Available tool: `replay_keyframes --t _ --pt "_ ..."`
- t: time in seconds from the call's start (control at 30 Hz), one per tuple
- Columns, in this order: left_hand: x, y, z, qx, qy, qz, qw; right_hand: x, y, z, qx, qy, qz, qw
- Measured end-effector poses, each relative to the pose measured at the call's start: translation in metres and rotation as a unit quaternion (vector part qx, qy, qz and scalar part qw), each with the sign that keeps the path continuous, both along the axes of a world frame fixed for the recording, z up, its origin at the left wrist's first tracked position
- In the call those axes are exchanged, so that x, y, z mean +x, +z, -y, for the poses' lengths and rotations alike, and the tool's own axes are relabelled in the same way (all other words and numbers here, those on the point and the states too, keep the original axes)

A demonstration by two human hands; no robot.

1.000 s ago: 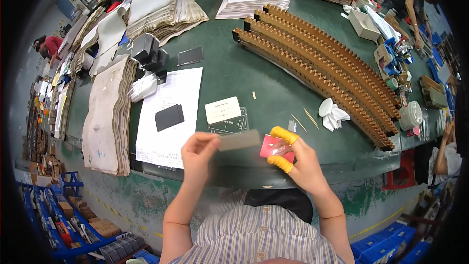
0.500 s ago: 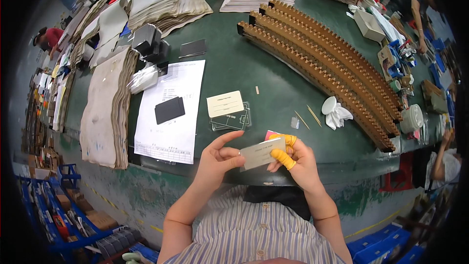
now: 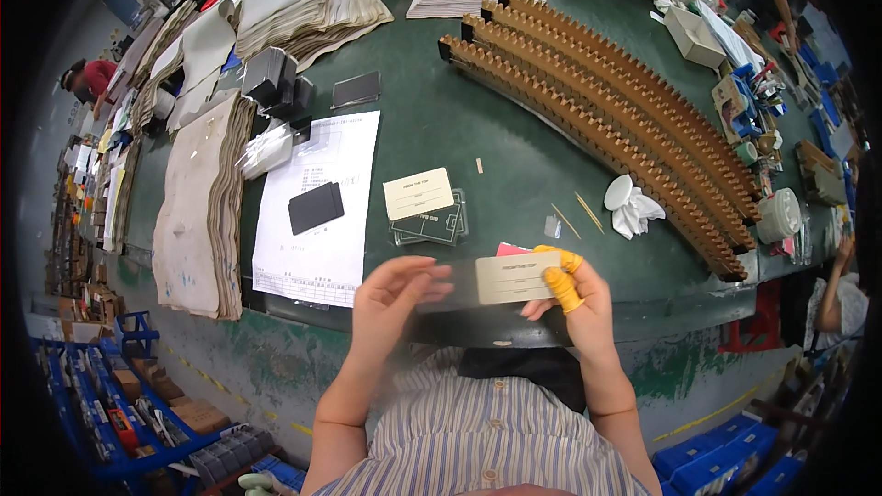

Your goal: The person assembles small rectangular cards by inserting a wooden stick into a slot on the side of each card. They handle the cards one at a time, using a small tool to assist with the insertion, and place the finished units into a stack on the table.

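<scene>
My right hand [image 3: 582, 298], with yellow finger cots on its thumb and a finger, is closed on a cream card [image 3: 514, 287] with dark print, held face up over the near table edge. A pink piece [image 3: 511, 249] shows behind the card's upper edge. My left hand [image 3: 395, 294] is to the left of the card, apart from it. Its fingers are loosely bent and spread, slightly blurred, with nothing visible in them. Beyond the hands, another cream card [image 3: 416, 193] lies on a small stack of dark green printed plates [image 3: 432, 229].
Dark rectangular plates [image 3: 315, 208] lie on a printed sheet [image 3: 308, 266] at left. Long brown notched racks [image 3: 625, 142] curve along the right side, near thin wooden sticks [image 3: 588, 213] and crumpled white cloth [image 3: 636, 219]. Paper stacks [image 3: 197, 202] stand left and at the back.
My left hand has let go of the card and moved left. The card in my right hand has moved right, and is now level with its print plainly visible.
</scene>
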State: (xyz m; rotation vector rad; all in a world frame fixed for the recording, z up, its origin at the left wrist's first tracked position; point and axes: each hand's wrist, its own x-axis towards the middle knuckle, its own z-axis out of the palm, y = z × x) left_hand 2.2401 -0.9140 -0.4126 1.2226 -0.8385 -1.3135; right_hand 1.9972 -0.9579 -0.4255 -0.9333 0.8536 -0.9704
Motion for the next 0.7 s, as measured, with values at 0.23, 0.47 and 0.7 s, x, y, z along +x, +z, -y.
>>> replay_keyframes --t 0.23,0.47,0.7 --pt "0.037 -0.035 -0.003 -0.279 0.042 0.423 0.861 -0.017 -0.003 0.003 -0.013 -0.050 0.011 0.999" --pt "0.035 -0.030 -0.010 -0.225 -0.123 0.534 0.806 -0.014 -0.002 -0.001 -0.009 -0.040 0.036 0.998" --pt "0.006 -0.033 -0.017 -0.208 -0.086 0.276 0.934 -0.003 0.004 -0.008 -0.006 -0.008 0.057 0.998"
